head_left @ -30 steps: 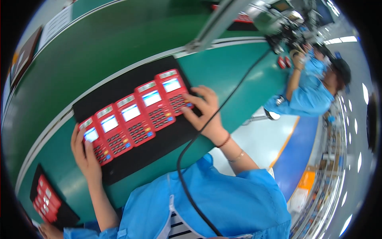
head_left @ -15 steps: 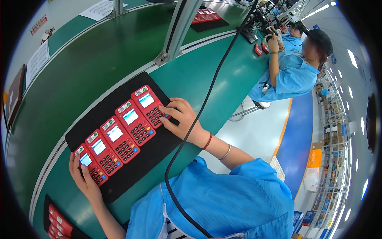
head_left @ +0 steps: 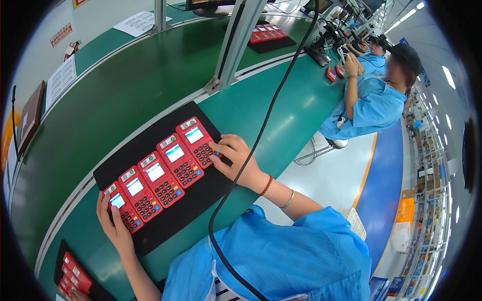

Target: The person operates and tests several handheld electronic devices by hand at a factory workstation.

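Observation:
Several red card payment terminals (head_left: 154, 173) with lit screens and black keypads lie side by side in a slanting row on a black mat (head_left: 165, 223). My left hand (head_left: 118, 231) grips the outer edge of the leftmost terminal (head_left: 131, 221), its fingers along the side and its thumb over the front. At the other end, my right hand (head_left: 242, 163) has its thumb and fingers closed on the right edge of the rightmost terminal (head_left: 193, 135), beside the keypad. The terminals between them rest untouched on the mat.
A black cable (head_left: 261, 125) hangs across the view in front of my right arm. Beyond the mat stands a metal post (head_left: 228, 55) on the green bench (head_left: 266, 108). More red terminals (head_left: 75, 273) lie at lower left, with another person's hand (head_left: 78, 295). A co-worker (head_left: 374, 105) sits at right.
The whole view has shifted, so the bench appears lower and farther right. Both my hands keep their places at the row's ends. Another person's hand shows more at lower left.

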`<move>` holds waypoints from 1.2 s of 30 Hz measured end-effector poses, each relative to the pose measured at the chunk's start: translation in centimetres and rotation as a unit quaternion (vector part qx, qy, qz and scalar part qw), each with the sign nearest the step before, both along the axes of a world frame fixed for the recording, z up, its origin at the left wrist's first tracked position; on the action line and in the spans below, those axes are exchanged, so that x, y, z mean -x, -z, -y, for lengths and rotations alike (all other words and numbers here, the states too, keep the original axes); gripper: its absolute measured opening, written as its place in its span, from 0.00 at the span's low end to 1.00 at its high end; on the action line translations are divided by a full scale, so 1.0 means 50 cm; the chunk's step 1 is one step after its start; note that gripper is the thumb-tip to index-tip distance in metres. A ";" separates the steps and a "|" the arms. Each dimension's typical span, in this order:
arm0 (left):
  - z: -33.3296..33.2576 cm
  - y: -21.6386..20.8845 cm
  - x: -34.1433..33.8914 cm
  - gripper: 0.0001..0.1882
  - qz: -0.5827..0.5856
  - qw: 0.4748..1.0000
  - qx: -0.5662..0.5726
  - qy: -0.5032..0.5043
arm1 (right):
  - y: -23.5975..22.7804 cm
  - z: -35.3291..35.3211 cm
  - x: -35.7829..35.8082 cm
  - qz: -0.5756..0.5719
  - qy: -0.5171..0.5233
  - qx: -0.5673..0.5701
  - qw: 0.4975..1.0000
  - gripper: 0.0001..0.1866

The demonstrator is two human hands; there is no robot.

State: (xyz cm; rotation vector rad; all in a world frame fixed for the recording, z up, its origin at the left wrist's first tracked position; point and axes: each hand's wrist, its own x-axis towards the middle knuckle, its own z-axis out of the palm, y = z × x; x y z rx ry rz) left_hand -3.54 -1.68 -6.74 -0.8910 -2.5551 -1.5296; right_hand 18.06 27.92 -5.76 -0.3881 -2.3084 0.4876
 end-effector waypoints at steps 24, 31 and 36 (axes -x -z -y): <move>0.023 -0.044 0.009 0.33 0.230 0.951 -0.199 0.054 | -0.064 0.150 0.018 0.113 -0.110 -0.012 0.987 0.25; 0.040 -0.063 -0.017 0.47 0.109 0.982 0.020 0.151 | -0.059 0.201 0.152 0.110 -0.187 0.013 0.976 0.32; 0.043 -0.076 -0.020 0.46 0.125 0.982 0.045 0.131 | -0.048 0.184 0.180 0.141 -0.159 0.022 0.977 0.32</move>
